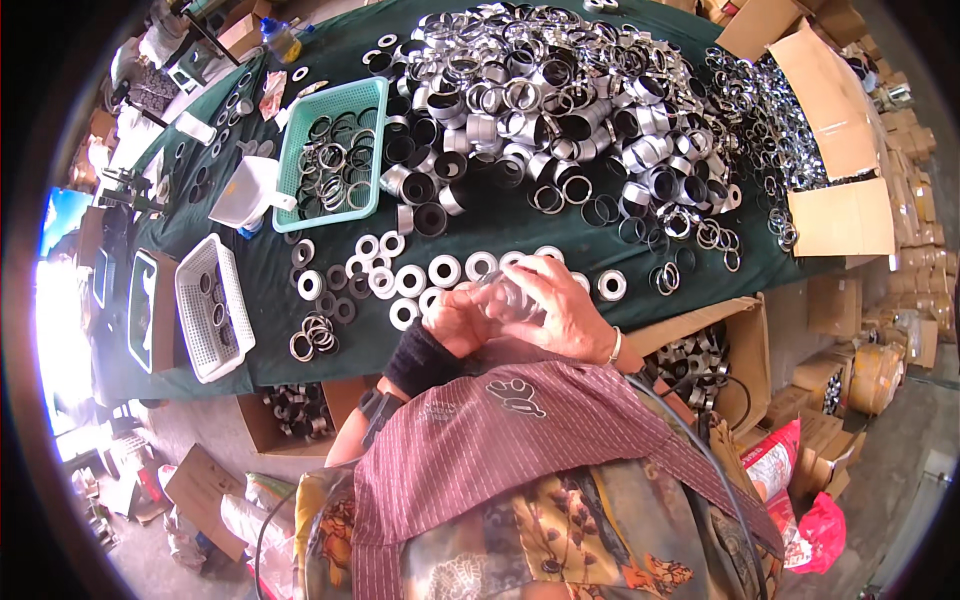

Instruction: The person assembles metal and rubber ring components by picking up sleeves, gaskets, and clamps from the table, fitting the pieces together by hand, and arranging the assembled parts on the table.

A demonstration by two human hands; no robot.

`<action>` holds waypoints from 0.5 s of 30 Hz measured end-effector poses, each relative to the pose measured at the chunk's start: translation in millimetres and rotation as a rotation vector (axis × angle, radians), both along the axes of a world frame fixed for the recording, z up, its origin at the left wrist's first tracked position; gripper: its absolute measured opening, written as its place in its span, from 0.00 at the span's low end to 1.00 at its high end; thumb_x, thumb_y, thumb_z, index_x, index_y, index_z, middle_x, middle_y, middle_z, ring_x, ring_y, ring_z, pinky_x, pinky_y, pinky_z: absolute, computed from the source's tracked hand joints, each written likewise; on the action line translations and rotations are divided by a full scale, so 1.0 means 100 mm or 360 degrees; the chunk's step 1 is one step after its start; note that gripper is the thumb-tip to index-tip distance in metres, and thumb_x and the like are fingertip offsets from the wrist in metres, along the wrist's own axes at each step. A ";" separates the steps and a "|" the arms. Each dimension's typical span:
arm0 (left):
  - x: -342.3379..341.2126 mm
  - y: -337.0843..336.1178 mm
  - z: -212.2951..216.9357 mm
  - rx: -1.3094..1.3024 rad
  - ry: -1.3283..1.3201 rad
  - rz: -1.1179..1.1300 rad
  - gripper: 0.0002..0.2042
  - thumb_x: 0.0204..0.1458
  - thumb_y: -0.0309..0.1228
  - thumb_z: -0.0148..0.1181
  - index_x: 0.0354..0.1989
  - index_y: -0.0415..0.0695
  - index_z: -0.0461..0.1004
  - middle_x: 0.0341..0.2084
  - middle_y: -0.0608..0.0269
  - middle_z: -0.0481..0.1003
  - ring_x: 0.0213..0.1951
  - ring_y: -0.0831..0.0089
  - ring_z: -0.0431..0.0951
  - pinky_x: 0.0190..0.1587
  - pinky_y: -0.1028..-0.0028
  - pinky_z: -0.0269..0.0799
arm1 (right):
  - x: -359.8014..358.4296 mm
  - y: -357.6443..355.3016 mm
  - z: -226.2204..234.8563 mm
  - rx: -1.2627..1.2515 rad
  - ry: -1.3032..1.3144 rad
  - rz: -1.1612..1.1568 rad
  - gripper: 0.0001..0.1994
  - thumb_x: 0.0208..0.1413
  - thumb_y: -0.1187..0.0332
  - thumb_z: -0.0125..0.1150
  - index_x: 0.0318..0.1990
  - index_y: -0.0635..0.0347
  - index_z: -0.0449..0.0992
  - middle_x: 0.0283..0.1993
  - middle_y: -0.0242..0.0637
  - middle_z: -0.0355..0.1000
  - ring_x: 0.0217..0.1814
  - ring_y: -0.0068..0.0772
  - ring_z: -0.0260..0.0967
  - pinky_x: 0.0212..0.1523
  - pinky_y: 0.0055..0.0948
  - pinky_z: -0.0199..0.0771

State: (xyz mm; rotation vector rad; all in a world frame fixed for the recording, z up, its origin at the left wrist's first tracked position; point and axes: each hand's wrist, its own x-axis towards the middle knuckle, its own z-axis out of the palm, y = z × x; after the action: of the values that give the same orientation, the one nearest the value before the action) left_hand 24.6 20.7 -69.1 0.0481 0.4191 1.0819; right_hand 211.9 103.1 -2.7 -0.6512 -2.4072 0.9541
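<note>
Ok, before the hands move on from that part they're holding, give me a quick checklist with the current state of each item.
1. Part held in both hands: ok. Left hand and right hand close around a shiny part.
2. Part seated or aligned: cannot tell, fingers cover most of it.
3. White rings within reach: ok, they lie in rows just beyond the hands.
4. Supply of metal sleeves: ok, a large heap at the table's far side.
5. Teal basket: ok, holds thin rings.
6. White basket: ok, nearly empty, at the left edge.

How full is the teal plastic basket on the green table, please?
Partly full: the teal plastic basket holds a loose layer of metal rings, with its mesh floor showing through.
</note>
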 end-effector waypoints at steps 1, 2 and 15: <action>0.00 -0.02 -0.02 -0.0012 0.0022 -0.0013 0.12 0.59 0.37 0.51 0.39 0.40 0.72 0.25 0.66 0.71 0.41 0.67 0.74 0.49 0.62 0.70 | 0.00 -0.01 -0.01 0.0047 -0.0037 0.0037 0.37 0.35 0.64 0.74 0.56 0.64 0.66 0.51 0.47 0.63 0.53 0.48 0.63 0.53 0.39 0.65; 0.02 -0.02 0.04 -0.0016 0.0015 -0.0020 0.12 0.59 0.37 0.51 0.39 0.40 0.72 0.25 0.66 0.71 0.41 0.67 0.74 0.49 0.62 0.70 | 0.02 -0.01 -0.03 0.0096 -0.0079 0.0065 0.37 0.34 0.64 0.73 0.56 0.64 0.66 0.50 0.47 0.63 0.51 0.49 0.63 0.52 0.40 0.66; -0.15 -0.18 -0.08 -0.0299 0.0471 0.0116 0.10 0.60 0.32 0.49 0.47 0.44 0.71 0.46 0.60 0.76 0.49 0.72 0.76 0.49 0.70 0.72 | 0.91 0.33 -1.74 -0.0107 -0.0576 -0.0460 0.32 0.34 0.74 0.68 0.53 0.63 0.66 0.51 0.50 0.63 0.55 0.52 0.61 0.55 0.40 0.65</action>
State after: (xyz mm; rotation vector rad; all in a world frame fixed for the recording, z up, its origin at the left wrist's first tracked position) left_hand 9.6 2.9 -77.4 0.0265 0.7927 1.1061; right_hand 303.0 135.7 -177.1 -1.2514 -2.4931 0.8547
